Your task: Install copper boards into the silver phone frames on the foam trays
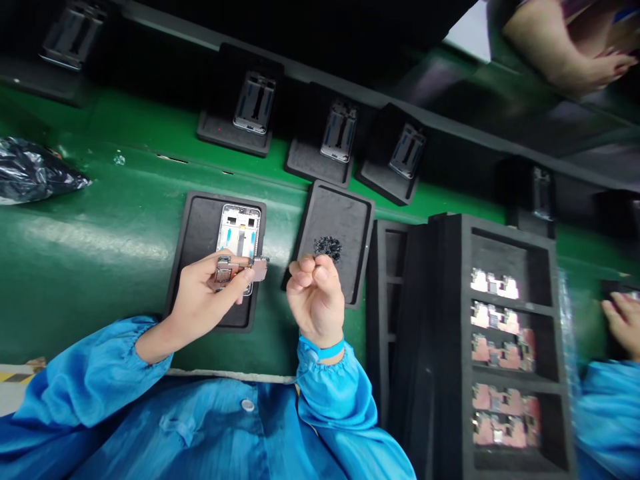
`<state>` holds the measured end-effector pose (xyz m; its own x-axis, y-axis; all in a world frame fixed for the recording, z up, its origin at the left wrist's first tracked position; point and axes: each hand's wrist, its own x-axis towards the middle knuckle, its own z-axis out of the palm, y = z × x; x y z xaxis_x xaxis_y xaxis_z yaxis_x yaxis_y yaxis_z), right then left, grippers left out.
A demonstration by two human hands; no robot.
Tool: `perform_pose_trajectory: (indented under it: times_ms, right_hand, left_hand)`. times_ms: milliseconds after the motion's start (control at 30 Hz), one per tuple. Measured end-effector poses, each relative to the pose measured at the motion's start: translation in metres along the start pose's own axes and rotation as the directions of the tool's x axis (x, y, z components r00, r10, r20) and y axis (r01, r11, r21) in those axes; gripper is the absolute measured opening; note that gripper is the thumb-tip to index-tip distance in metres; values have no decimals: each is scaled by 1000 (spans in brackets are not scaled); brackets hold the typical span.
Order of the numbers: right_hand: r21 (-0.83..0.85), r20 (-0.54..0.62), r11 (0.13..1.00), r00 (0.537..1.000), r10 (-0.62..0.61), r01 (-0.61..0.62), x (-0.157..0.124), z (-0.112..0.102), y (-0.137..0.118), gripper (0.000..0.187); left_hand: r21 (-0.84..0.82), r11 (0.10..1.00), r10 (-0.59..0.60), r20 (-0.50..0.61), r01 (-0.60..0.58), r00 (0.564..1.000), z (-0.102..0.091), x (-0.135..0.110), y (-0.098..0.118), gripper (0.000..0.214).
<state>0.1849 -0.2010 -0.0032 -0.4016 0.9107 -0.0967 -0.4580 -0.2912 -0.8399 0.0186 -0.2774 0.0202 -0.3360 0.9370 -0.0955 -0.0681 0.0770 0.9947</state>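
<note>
1. The left hand [203, 297] pinches a copper-coloured metal bracket [260, 268] between thumb and fingers, holding it over a phone frame [239, 230] that lies on a black foam mat [193, 230].
2. The right hand [316, 300], with a blue wristband [323, 350], has its fingers curled and pressed towards the thumb, just below a small heap of black fragments [327, 249] on a second foam mat [345, 213]. I can't tell whether it is pinching a fragment.
3. The bracket isn't seated in the frame yet. A row of other phone frames [255, 103] sits on separate mats farther across the tabletop [85, 200]. A black foam tray [515, 230] to the right holds rows of pale and copper-coloured parts [503, 353].
4. The two front mats sit close together, and the tray stands just right of the second. A broad green stretch runs left towards a black plastic bag [30, 172]. The near edge of the tabletop passes just below the forearms.
5. Another person's hand [623, 320] and blue sleeve [610, 420] are at the right edge, and a further hand [580, 67] is at the top right corner.
</note>
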Motion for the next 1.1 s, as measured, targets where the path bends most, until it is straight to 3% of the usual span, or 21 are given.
perform_pose_trajectory:
  times_ms: [333,600,800,967,1100]
  right_hand:
    - [84,-44,995,998,-47,51,0,13,0,6]
    - [-74,-224,997,974,-27,10,-1,20,3,24]
    - [-120,-197,992,979,-56,32,0,20,5,19]
    - [-169,-124,984,989,-82,60,-1,18,14,20]
    - [-306,-68,944,986,-151,123,-5,19,20,7]
  left_hand:
    - [11,1000,-3,6,3,1000,-2,-1,1,11]
    - [18,1000,17,-2,-17,1000,-2,-1,3,8]
    - [125,979,162,-16,-159,987,-2,-3,2,10]
    - [281,881,398,-5,-381,917,-1,-4,-7,7]
    - [300,835,477,22,-461,878,0,-5,-11,12]
